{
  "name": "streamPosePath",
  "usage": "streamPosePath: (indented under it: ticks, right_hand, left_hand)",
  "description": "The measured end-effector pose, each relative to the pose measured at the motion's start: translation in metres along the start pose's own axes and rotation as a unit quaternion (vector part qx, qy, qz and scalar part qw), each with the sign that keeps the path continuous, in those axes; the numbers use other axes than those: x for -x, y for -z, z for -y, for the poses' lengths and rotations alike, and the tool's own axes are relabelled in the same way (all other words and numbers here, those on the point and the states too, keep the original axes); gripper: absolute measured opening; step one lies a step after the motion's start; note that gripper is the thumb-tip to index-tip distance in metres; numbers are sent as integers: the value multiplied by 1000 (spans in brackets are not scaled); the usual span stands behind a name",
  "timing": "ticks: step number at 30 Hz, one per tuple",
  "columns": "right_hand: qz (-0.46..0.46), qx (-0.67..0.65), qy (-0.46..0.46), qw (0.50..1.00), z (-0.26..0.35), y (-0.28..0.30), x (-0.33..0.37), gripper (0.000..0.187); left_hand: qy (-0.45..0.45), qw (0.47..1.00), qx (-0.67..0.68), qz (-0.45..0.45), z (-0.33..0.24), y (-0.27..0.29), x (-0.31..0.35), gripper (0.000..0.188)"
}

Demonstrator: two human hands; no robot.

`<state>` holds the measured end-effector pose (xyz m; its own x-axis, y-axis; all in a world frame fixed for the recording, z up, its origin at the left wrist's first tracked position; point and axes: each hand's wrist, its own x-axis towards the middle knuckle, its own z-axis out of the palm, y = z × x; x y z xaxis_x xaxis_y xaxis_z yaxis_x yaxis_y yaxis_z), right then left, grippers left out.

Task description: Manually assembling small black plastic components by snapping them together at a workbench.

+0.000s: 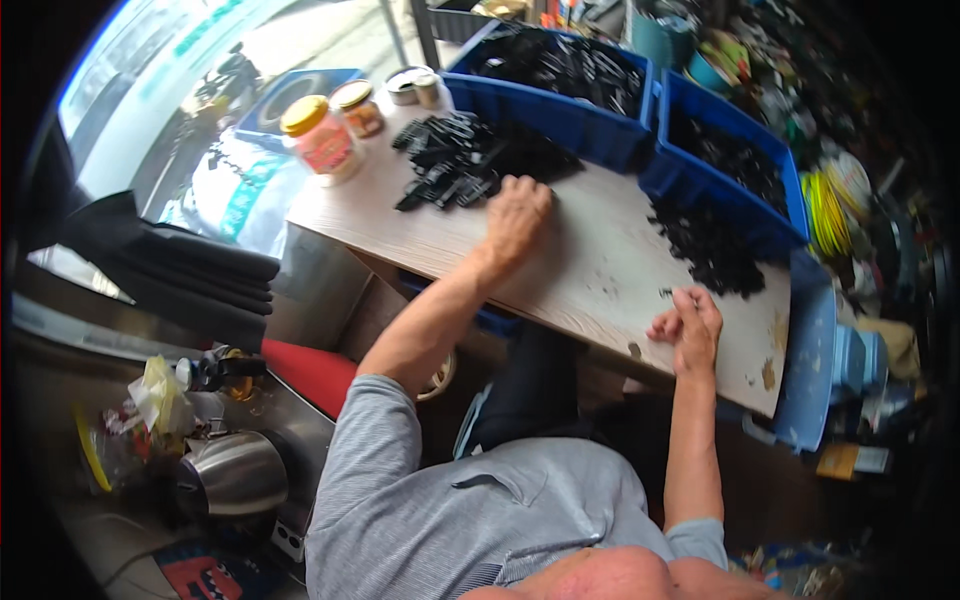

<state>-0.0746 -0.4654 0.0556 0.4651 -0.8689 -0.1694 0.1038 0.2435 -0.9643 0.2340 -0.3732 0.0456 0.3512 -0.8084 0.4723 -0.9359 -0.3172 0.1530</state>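
On the pale wooden table (590,265), my left hand (520,215) reaches to the near edge of a heap of black plastic parts (450,160). Its fingers are curled and closed; what lies under them is hidden, though something dark shows beside the fingertips. My right hand (692,330) is raised near the table's front edge on the right. Thumb and forefinger are pinched on a small black piece (666,293), too small to name more exactly. Just beyond that hand lies a second heap of small black parts (710,245).
Two blue bins (555,110) (725,185) full of black parts stand along the far side. Jars (322,140) (358,108) and small tins (410,86) stand at the far left. A metal kettle (235,472) is at lower left. A blue plastic container (810,350) adjoins the right edge.
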Motion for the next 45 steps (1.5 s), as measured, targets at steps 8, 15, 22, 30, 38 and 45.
streamPosePath:
  ticks: [8,15,22,30,38,45]
  right_hand:
    - [7,-29,14,999,4,-6,4,22]
    - [11,-39,30,999,4,-6,-1,20]
    - [4,-36,34,999,2,-4,2,21]
    - [-8,-29,26,999,0,-1,4,20]
    - [13,-42,27,999,5,-8,-1,23]
    - [-5,-43,17,999,3,-2,2,22]
  left_hand:
    - [38,927,372,-40,-32,-5,3,35]
    - [38,912,399,-88,-56,7,22,48]
    - [160,889,424,-68,-48,6,24,42]
    - [107,969,220,-22,-48,-4,25,17]
    - [66,986,141,-64,-33,1,2,28]
    - [-17,998,57,12,-46,-14,-7,24]
